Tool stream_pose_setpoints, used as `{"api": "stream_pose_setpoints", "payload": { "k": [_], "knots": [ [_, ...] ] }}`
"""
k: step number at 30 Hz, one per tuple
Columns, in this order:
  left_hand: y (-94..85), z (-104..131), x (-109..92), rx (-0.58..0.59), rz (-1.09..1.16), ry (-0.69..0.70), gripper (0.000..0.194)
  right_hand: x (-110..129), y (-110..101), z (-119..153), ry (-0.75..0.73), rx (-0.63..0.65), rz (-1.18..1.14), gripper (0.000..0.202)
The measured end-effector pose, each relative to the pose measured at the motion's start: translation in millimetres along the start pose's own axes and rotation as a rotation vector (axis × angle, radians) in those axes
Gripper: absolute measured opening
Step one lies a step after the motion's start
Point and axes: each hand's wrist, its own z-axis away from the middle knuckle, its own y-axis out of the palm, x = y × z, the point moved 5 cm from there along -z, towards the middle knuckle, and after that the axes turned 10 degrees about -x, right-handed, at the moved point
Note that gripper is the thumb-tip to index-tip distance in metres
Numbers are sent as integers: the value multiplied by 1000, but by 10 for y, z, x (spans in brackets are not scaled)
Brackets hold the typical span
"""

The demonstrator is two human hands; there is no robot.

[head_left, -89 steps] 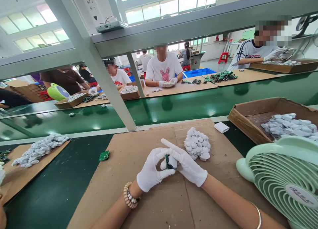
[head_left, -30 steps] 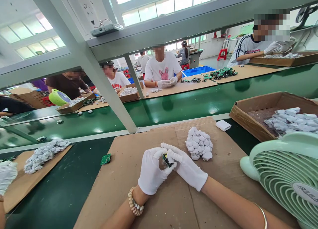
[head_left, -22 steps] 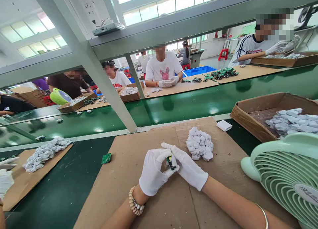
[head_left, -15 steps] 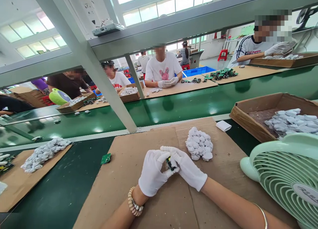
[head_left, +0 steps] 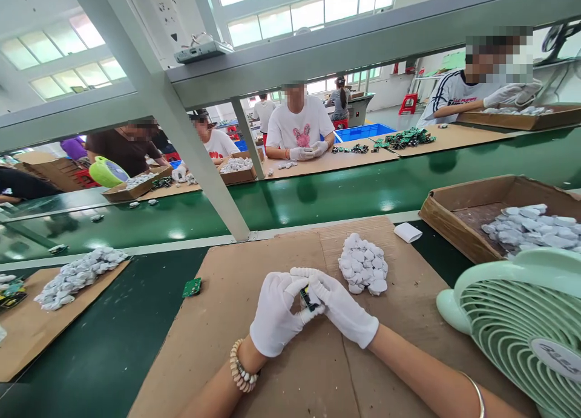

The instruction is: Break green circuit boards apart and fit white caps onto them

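Observation:
Both hands wear white gloves and meet over the brown cardboard sheet. Between their fingertips is a small circuit board, dark with a yellow part, partly covered by the fingers. My left hand grips it from the left, thumb below. From the right, my right hand has its fingers closed on the same piece. Just behind my right hand lies a heap of small white pieces. A single green circuit board rests at the sheet's left edge.
A light green fan stands at the right, in front of a cardboard box of white pieces. A folded white piece lies near the box. Beyond runs a green conveyor belt, with people seated behind it. Another white heap is at left.
The small pieces on the green belt at the left have shifted further left. The view has moved slightly; my hands keep nearly the same grip on the board.

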Motion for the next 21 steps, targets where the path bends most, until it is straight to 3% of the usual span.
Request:
{"api": "stream_pose_setpoints", "payload": {
  "k": [6,11,16,21],
  "knots": [
    [-22,-14,5,-21,23,11,38,-6,66,1,159,109,-181,47],
    [11,18,54,-19,33,-92,40,37,31,-5,78,48,-143,50],
    [12,24,65,-22,58,-189,57,67,28,-8,-14,-36,-11,55],
    [42,-18,-25,100,68,-181,33,5,-20,-37,-37,-108,195,65]
  ]
}}
